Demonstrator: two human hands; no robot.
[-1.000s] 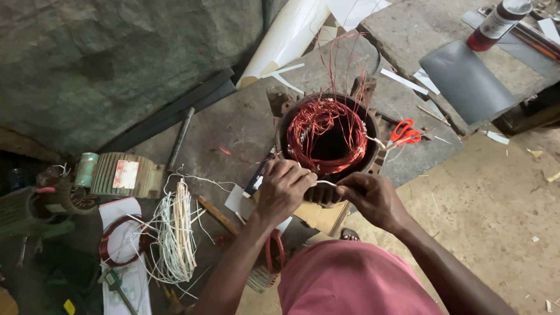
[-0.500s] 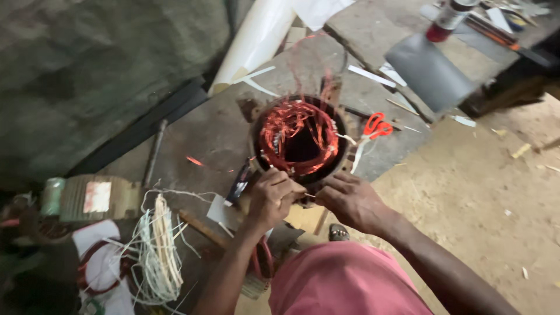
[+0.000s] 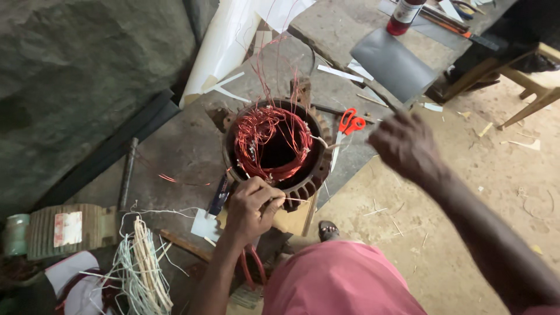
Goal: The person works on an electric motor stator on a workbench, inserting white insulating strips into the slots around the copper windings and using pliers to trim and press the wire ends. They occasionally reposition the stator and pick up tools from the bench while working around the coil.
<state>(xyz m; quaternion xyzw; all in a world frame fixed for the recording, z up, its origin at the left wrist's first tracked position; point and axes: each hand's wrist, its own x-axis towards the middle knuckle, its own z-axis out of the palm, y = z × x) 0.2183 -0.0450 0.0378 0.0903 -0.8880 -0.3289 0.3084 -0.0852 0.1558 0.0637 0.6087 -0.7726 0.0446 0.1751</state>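
Observation:
A round finned motor stator [image 3: 315,169] stands on a concrete slab, filled with red copper wire windings [image 3: 269,140] whose loose ends stick upward. My left hand [image 3: 249,207] rests at the stator's near rim, fingers pinched on a thin pale strip [image 3: 294,200] at the winding. My right hand [image 3: 405,146] is lifted to the right of the stator, near red-handled scissors [image 3: 349,123], fingers curled; it seems to hold nothing.
A bundle of white strips [image 3: 144,265] and a finned metal part [image 3: 64,230] lie lower left. A white paper roll [image 3: 224,44], grey sheet [image 3: 392,63], red bottle [image 3: 403,14] and wooden stool [image 3: 528,87] sit farther back. A sandalled foot [image 3: 328,231] shows below the stator.
My right hand has left the stator's rim and swung up and to the right. The left hand stays at the near rim. The view shifted closer to the stator.

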